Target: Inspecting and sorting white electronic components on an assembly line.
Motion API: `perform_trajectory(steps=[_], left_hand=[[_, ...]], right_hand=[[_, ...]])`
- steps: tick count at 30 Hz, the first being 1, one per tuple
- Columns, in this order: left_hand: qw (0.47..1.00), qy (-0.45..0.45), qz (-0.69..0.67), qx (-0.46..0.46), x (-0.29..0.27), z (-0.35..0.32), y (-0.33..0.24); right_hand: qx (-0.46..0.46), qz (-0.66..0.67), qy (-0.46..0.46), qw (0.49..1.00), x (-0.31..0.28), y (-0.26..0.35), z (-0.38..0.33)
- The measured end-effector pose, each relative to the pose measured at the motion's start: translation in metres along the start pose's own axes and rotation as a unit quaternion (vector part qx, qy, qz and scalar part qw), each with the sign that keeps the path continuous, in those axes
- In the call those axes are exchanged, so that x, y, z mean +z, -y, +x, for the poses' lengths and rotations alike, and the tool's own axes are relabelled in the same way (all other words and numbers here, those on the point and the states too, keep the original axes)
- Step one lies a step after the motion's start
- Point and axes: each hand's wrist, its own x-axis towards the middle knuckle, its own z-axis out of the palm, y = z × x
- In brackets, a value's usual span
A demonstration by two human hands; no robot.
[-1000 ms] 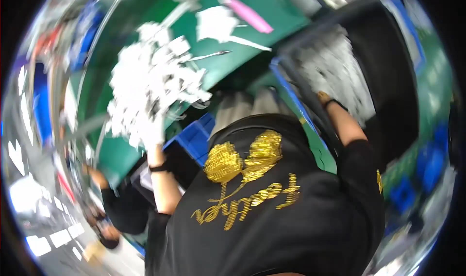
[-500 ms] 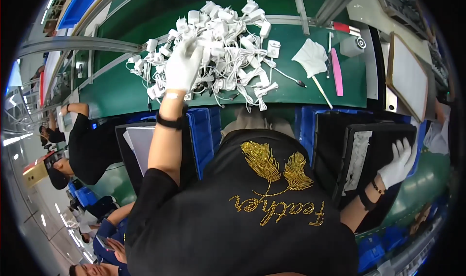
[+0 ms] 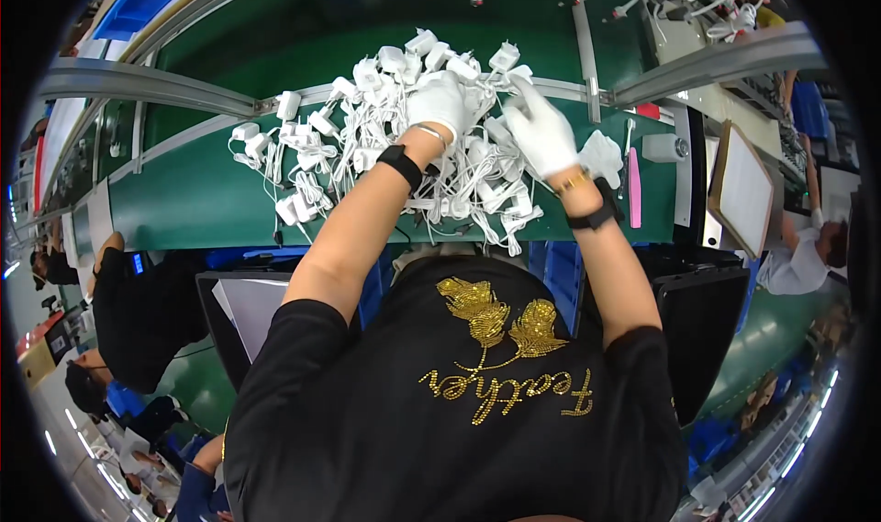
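Head view shows a big tangled pile of white chargers (image 3: 385,145) with thin white cords, lying on the green tabletop (image 3: 184,201). Both hands wear white gloves. The left hand (image 3: 439,101) rests on top of the pile, its fingers curled into the cords; whether they hold one I cannot tell. The right hand (image 3: 540,134) is just beside it, fingers spread wide over the pile's edge. To the right of the right fingers lie a crumpled white cloth (image 3: 603,155), a pink stick (image 3: 634,175) and a framed board (image 3: 741,191). Blue bins (image 3: 555,274) stand below the hands.
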Motion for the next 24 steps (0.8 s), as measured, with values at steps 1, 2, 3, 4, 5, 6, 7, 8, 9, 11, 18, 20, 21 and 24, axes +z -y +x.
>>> perform_trajectory(steps=[1,2,3,4,5,6,7,8,9,11,18,20,21,24], left_hand=[[1.000,-0.007,-0.008,-0.017,0.000,-0.004,0.001],[1.000,-0.006,-0.012,-0.015,-0.001,-0.008,0.003],[0.994,-0.020,-0.101,-0.023,-0.006,-0.013,0.007],[0.981,-0.033,-0.189,-0.032,-0.010,-0.020,0.012],[0.960,-0.047,-0.274,-0.044,-0.015,-0.028,0.020],[0.959,-0.046,-0.276,-0.049,-0.022,-0.038,0.028],[0.878,-0.014,-0.476,-0.047,-0.028,-0.048,0.035],[0.754,0.012,-0.655,-0.047,-0.037,-0.062,0.041],[0.594,0.035,-0.802,-0.043,-0.044,-0.075,0.044],[0.557,0.039,-0.830,-0.012,-0.059,-0.100,0.042],[0.604,0.003,-0.796,0.053,-0.076,-0.140,0.013],[0.646,-0.051,-0.758,0.074,-0.075,-0.152,0.003],[0.647,-0.056,-0.758,0.069,-0.074,-0.158,-0.002],[0.694,-0.078,-0.713,0.066,-0.079,-0.169,-0.021]], right_hand=[[-0.001,-0.006,0.003,1.000,0.011,0.002,0.022],[-0.038,-0.091,-0.002,0.995,0.024,0.002,0.044],[-0.075,-0.174,-0.006,0.982,0.036,0.001,0.065],[-0.076,-0.177,-0.005,0.981,0.045,0.000,0.082],[-0.067,-0.245,0.019,0.967,0.059,-0.002,0.098],[-0.057,-0.311,0.043,0.948,0.072,-0.003,0.109],[-0.047,-0.375,0.067,0.923,0.081,-0.007,0.117],[-0.052,-0.375,0.077,0.922,0.087,-0.006,0.122],[-0.021,-0.375,0.097,0.922,0.090,-0.008,0.126],[0.035,-0.377,0.138,0.915,0.089,-0.007,0.131],[-0.053,0.286,0.031,0.956,0.022,-0.016,0.079],[0.022,0.357,0.038,0.933,-0.014,0.027,0.037],[0.023,0.358,0.045,0.932,-0.021,0.032,0.017],[0.005,0.481,0.048,0.876,-0.045,0.041,-0.030]])
